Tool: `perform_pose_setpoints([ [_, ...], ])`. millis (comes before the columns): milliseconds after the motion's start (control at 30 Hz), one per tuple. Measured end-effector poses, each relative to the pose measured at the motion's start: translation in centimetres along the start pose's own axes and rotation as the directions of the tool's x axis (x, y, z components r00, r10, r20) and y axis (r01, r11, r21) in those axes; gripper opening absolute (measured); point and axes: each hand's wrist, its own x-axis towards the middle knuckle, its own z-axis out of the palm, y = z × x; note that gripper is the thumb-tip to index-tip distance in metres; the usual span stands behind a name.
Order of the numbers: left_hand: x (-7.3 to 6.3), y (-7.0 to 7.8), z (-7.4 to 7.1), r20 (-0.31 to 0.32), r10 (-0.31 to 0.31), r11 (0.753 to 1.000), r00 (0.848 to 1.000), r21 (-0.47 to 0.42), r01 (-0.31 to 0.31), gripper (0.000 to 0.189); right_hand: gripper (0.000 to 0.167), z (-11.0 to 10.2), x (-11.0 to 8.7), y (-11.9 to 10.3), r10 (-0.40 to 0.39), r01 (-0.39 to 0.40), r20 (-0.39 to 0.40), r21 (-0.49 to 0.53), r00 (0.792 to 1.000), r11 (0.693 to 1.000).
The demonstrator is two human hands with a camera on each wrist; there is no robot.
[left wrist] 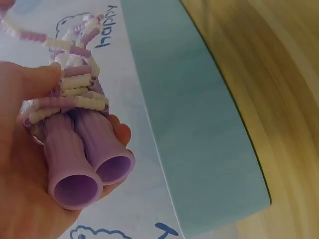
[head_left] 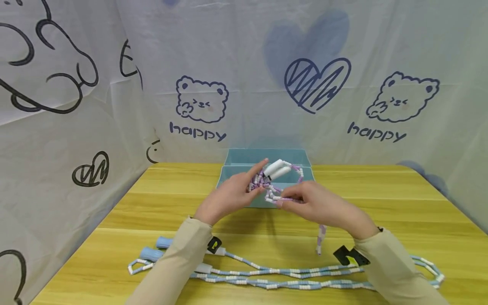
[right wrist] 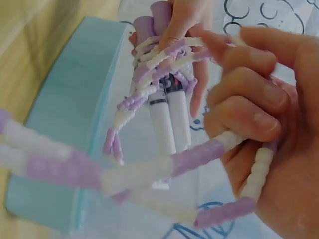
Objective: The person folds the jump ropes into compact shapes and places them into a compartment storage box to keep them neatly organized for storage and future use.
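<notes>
A purple-and-white beaded jump rope (right wrist: 167, 112) is held up between my hands, over the light-blue box (head_left: 225, 176) in the head view. My left hand (head_left: 228, 195) holds its two handles (left wrist: 75, 159) side by side. Their hollow purple ends show in the left wrist view, the white ends in the right wrist view. Beaded cord (left wrist: 75, 87) is wound around the handles, under my left thumb. My right hand (head_left: 324, 205) grips a length of the cord (right wrist: 199, 157) in curled fingers; a tail of it (head_left: 320, 241) hangs below that hand.
A blue-and-white beaded jump rope (head_left: 270, 271) lies stretched along the near side of the wooden table (head_left: 183, 199), its blue handles (head_left: 164, 242) at the left. My sleeves partly cover it. A white printed cloth (head_left: 259, 97) hangs behind and at the sides.
</notes>
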Motion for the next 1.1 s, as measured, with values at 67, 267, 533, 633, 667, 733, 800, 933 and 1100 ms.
perform_pose_setpoints([
  [67, 0.0, 0.2, 0.2, 0.048, 0.021, 1.0, 0.999, 0.001, -0.021, 0.066, 0.023, 0.0, 0.1, 0.1, 0.008, -0.006, -0.035, 0.05, 0.999, 0.999],
  [267, -0.3, 0.3, 0.6, 0.09, 0.056, 0.996, 0.994, -0.072, -0.049, 0.055, 0.029, 0.3, 0.5, 0.8, 0.031, -0.005, -0.093, 0.265, 0.995, 0.964],
  [533, -0.4, 0.5, 0.9, 0.146, 0.054, 0.997, 0.988, -0.061, -0.046, 0.063, 0.034, 0.6, 0.9, 1.9, 0.089, -0.016, -0.123, 0.496, 0.988, 0.868],
  [633, -0.5, 0.7, 0.9, 0.15, 0.02, 0.998, 0.988, -0.062, -0.01, 0.07, 0.036, 0.8, 1.1, 2.2, 0.069, 0.012, -0.12, 0.568, 0.99, 0.823],
  [667, -0.5, 0.7, 1.0, 0.147, 0.006, 0.998, 0.989, -0.059, 0.003, 0.074, 0.036, 0.9, 1.1, 2.3, 0.059, 0.022, -0.118, 0.585, 0.991, 0.811],
  [733, -0.5, 0.8, 1.0, 0.135, -0.017, 0.998, 0.991, -0.054, 0.024, 0.081, 0.038, 1.0, 1.2, 2.4, 0.047, 0.03, -0.111, 0.605, 0.993, 0.795],
  [800, -0.5, 0.8, 1.1, 0.117, -0.029, 0.999, 0.993, -0.038, 0.034, 0.085, 0.038, 1.1, 1.3, 2.4, 0.038, 0.032, -0.101, 0.61, 0.994, 0.792],
  [933, -0.2, 0.9, 1.2, 0.071, -0.016, 1.0, 0.997, 0.027, 0.014, 0.079, 0.038, 1.2, 1.4, 2.4, 0.012, 0.045, -0.093, 0.586, 0.996, 0.809],
  [1100, -0.1, 0.9, 1.4, 0.049, 0.001, 0.995, 0.999, 0.1, -0.006, 0.064, 0.033, 1.2, 1.3, 2.3, -0.021, 0.079, -0.116, 0.528, 0.993, 0.846],
])
